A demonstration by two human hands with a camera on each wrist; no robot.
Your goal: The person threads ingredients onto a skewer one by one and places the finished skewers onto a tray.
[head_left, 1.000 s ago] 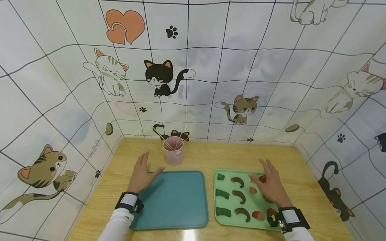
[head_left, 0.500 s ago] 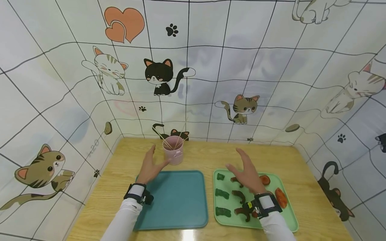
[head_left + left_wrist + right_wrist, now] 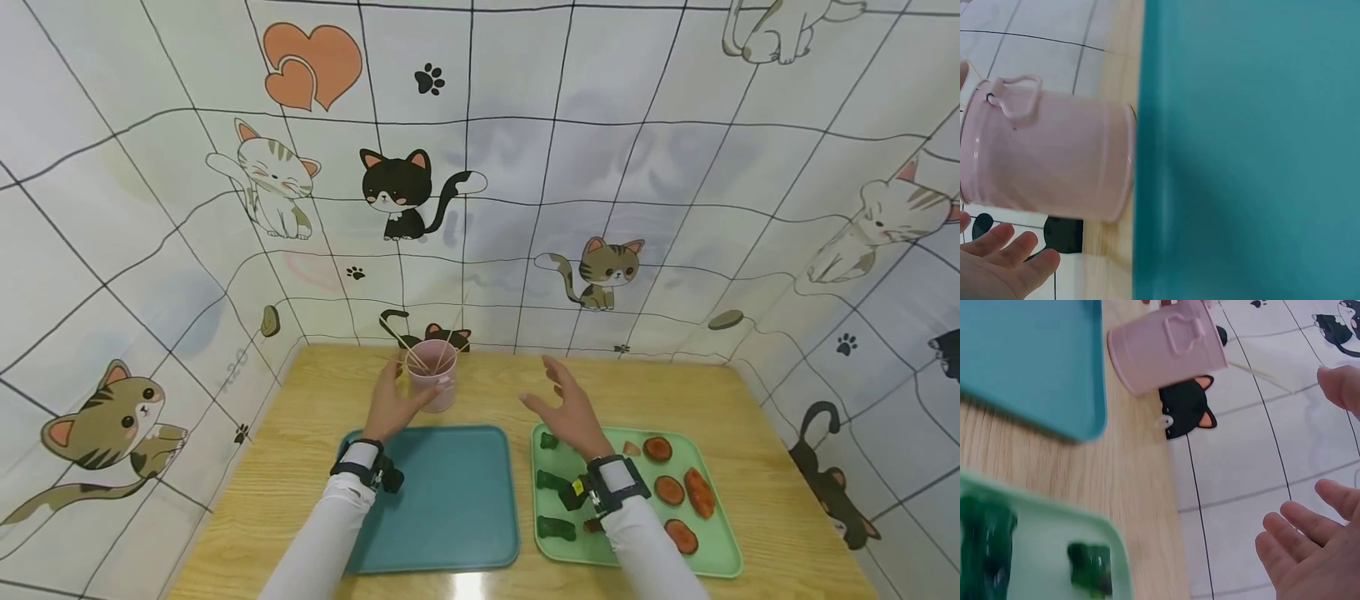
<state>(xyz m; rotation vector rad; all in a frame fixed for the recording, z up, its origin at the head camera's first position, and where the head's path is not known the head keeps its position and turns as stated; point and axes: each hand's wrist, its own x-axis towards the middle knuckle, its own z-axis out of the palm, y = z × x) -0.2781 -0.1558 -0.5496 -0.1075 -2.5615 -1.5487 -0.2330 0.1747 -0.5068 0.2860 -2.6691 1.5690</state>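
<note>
Standing at the back of the wooden table (image 3: 517,387), the pink cup (image 3: 432,379) with sticks in it is just behind the blue tray (image 3: 450,500). The left hand (image 3: 393,402) is curving beside the cup with loose, spread fingers; whether it is touching, I cannot tell. The right hand (image 3: 570,408) is hanging spread in the air near the green tray (image 3: 712,550).

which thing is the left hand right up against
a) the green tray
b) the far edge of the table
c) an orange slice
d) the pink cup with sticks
d) The left hand is at the side of the pink cup, behind the teal tray.
</note>
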